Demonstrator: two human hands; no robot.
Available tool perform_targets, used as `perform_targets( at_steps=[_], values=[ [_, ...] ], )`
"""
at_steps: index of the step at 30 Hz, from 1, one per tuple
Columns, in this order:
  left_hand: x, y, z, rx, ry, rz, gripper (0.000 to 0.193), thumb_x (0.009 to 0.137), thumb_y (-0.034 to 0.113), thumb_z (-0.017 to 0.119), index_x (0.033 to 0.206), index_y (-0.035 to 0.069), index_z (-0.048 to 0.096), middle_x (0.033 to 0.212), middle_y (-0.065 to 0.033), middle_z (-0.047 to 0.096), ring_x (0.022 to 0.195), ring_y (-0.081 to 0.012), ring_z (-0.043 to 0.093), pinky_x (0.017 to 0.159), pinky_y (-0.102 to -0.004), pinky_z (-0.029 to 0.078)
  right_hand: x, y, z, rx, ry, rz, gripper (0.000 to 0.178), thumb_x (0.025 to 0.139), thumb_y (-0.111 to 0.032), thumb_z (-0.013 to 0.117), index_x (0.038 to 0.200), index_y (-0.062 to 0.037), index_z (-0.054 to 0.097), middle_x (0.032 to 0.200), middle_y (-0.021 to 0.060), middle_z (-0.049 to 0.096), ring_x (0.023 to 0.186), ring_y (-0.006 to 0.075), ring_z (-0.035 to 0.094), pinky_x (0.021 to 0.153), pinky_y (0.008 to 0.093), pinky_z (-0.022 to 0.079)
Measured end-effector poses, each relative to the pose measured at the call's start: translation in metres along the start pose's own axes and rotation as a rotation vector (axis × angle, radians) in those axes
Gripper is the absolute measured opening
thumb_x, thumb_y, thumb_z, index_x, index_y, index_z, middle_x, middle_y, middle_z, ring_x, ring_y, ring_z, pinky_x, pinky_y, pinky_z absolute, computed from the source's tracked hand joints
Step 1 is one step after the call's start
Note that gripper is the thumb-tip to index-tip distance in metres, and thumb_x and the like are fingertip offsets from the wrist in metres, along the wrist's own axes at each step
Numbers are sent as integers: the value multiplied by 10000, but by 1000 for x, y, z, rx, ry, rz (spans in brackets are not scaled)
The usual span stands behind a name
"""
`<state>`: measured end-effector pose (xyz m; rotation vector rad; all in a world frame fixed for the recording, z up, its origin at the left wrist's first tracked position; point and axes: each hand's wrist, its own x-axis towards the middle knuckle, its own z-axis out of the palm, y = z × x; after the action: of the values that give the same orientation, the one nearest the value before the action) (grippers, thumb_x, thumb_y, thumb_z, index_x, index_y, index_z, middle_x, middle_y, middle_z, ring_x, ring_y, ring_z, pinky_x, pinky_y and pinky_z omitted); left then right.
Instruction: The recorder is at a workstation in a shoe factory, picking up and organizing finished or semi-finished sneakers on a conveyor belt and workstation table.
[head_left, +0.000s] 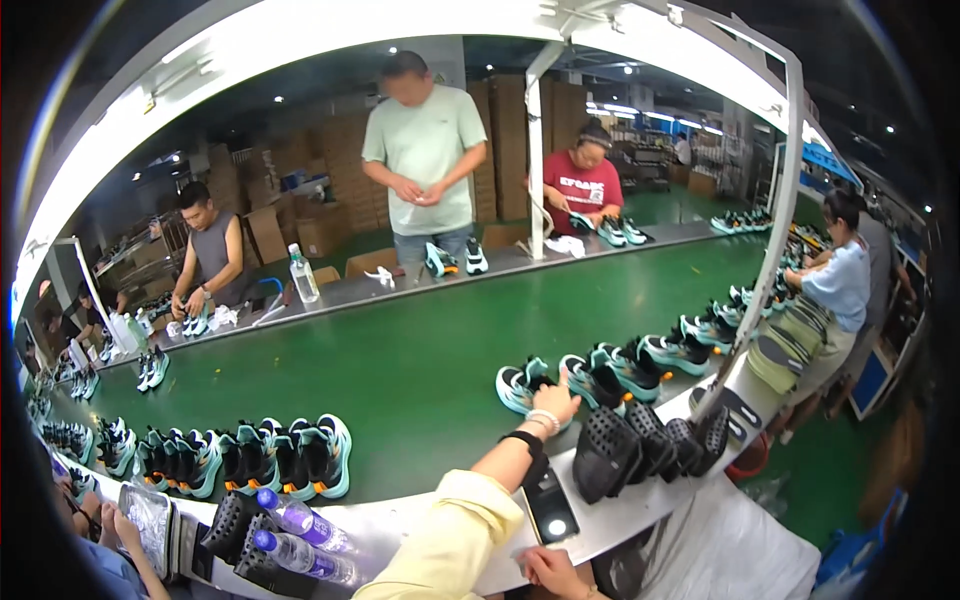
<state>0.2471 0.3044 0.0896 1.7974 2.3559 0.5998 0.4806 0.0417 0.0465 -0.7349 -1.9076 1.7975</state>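
My left arm, in a yellow sleeve, reaches forward over the bench. At the end of it, my left hand (pixel 554 402) has its fingers closed at the near side of a black, white and mint sneaker (pixel 520 386), one finger stretched forward. A second sneaker (pixel 591 382) stands just right of that hand. Low in the picture, my right hand (pixel 556 573) is near the bench edge with fingers curled; whatever it holds, if anything, is hidden. A phone (pixel 548 508) lies between the two hands, and black perforated clogs (pixel 606 456) stand right of it.
Sneakers line the green belt (pixel 420 372) on both sides, including a group (pixel 285 458) at left. Two purple-capped bottles (pixel 307 522) lie beside more dark clogs (pixel 232 530). Olive insoles (pixel 787 352) sit at right. Co-workers (pixel 428 150) stand across the belt; a white post (pixel 536 165) rises there.
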Motion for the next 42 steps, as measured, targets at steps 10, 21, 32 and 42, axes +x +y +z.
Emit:
perform_targets(
  at_steps=[10,21,32,42],
  values=[
    [43,17,23,-48,-187,190,734,858,221,520,1530,342,252,1095,-281,637,983,-404,658,874,-480,522,0,-29,-2,-103,89,-140,232,991,-159,514,996,24,657,644,43,591,586,124,538,546,285,443],
    [-8,-19,-24,49,-159,139,760,704,676,689,1193,99,615,1038,-219,677,971,-379,669,837,-447,542,5,-1,1,47,11,30,233,997,-160,523,1007,20,671,668,15,595,580,99,524,539,258,432],
    [-157,-118,-68,0,6,-121,619,783,482,723,1193,49,557,1004,-219,672,914,-387,676,810,-444,543,47,-186,-103,-1061,802,-433,265,868,-306,682,933,-53,631,704,128,647,643,310,657,592,406,508],
    [-247,-138,-81,-376,523,-149,507,890,246,650,1330,39,504,1311,-198,515,1213,-372,493,1038,-425,406,84,-154,-134,-1530,631,-17,549,827,-545,677,908,-10,581,740,174,675,731,332,692,659,420,545]
  ],
)
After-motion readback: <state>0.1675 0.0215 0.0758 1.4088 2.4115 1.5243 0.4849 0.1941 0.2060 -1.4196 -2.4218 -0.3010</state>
